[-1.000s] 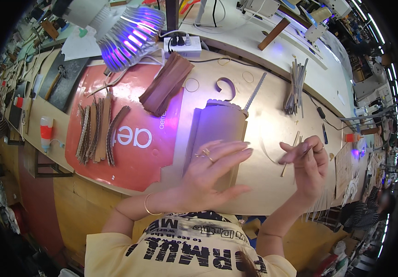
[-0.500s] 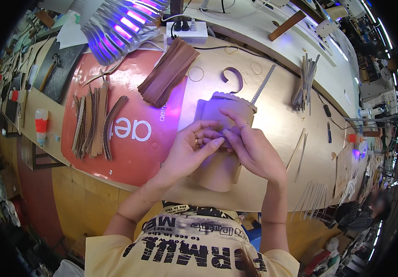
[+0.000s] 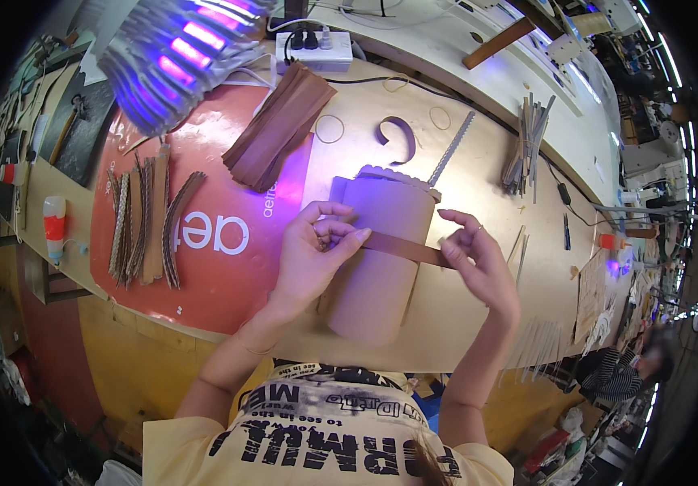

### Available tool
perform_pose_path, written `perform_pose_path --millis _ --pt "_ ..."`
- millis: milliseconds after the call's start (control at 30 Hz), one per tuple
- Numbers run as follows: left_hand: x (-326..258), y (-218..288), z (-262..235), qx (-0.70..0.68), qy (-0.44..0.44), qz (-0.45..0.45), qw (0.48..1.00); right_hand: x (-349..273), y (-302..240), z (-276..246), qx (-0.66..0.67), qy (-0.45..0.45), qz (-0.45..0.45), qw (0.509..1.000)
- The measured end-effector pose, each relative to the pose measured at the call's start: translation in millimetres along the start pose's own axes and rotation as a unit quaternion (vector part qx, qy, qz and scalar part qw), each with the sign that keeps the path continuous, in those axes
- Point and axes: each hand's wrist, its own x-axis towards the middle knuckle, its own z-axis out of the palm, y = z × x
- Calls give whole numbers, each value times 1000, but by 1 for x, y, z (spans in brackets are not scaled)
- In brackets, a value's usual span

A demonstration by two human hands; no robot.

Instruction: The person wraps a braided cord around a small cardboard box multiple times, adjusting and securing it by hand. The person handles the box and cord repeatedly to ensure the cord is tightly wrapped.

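Note:
A rolled brown cardboard cylinder [image 3: 377, 259] lies on the wooden bench [image 3: 462, 308] in front of me. A narrow brown strip [image 3: 406, 249] stretches across it. My left hand [image 3: 312, 255] pinches the strip's left end against the cylinder. My right hand [image 3: 478, 259] pinches the strip's right end, just past the cylinder's right edge. Both hands sit at about the cylinder's middle height.
A stack of brown sheets [image 3: 280, 130] and several corrugated strips [image 3: 146, 219] lie on a red mat [image 3: 211, 243] at left. A lit purple lamp [image 3: 175, 57], a power strip [image 3: 317, 49], a curved cardboard piece [image 3: 402, 134], a glue bottle [image 3: 54, 227] and sticks [image 3: 527, 146] lie around.
My hands, first apart over the cylinder, came together on it, then drew apart with the brown strip stretched between them. The view has shifted closer to the bench.

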Motion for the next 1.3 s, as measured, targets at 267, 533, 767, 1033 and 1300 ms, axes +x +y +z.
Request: perform_pose_path --millis 267,533,767,1033,1300 --pt "1 -5 -4 -12 0 -28 1000 127 70 -52 -122 314 78 938" --pt "-10 -5 -25 36 87 72 993 208 58 -48 -239 368 126 890" --pt "-11 20 -34 20 80 113 990 174 10 -38 84 207 -40 974" --pt "16 67 -13 -25 5 161 987 118 -124 -12 43 -178 -84 979" --pt "18 90 -13 -56 -7 153 987 99 -151 24 -47 -266 -118 955"
